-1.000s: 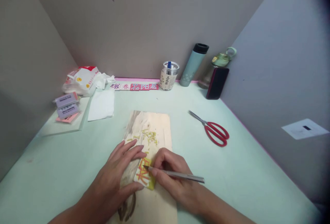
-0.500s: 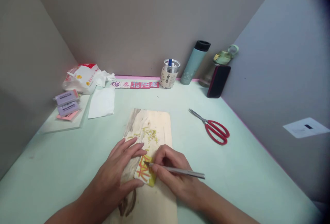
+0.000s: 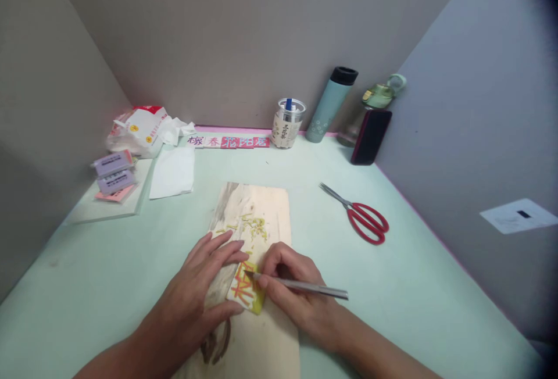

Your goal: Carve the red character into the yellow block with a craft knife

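Block (image 3: 244, 293) lies on the board (image 3: 274, 207), left hand (image 3: 198, 286) spread against it, right hand (image 3: 294, 295) clasped round the knife (image 3: 325, 290); scissors (image 3: 349, 205) lie right of the board.

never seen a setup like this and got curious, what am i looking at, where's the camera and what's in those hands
No machine here: these are a person's bare hands. Every picture comes from one camera worn on their head, looking forward and down. The right hand holds what looks like a knife, its tip at a yellow block with orange strokes. The left hand touches the block's near side on a wooden board scattered with shavings. Scissors and white paper lie on the table; a cup and phone stand behind.
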### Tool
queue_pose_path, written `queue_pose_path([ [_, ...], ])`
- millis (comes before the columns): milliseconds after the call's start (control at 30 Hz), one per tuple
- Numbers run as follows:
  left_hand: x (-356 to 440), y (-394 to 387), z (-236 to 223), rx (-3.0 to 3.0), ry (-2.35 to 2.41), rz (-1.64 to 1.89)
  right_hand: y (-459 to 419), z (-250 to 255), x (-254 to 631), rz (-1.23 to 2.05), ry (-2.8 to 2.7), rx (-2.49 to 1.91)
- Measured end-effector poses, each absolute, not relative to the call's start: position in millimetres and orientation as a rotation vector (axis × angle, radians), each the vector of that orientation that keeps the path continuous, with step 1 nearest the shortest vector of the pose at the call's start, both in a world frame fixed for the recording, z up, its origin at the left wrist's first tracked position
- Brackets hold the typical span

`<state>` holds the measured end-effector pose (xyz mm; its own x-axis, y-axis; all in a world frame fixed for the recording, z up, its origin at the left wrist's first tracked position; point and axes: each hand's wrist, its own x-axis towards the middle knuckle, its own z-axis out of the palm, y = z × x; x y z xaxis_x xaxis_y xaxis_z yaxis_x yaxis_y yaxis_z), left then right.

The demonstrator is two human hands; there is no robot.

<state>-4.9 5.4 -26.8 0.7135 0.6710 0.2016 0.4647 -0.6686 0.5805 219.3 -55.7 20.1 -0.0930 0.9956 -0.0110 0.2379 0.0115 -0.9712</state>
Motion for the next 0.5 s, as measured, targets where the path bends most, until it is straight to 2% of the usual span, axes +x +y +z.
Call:
queue_pose_path([
  [500,-5.3,6.0,-25.2,2.442,0.856,0.546,-54.2,20.4,219.2,1.114,-1.504,-1.354],
])
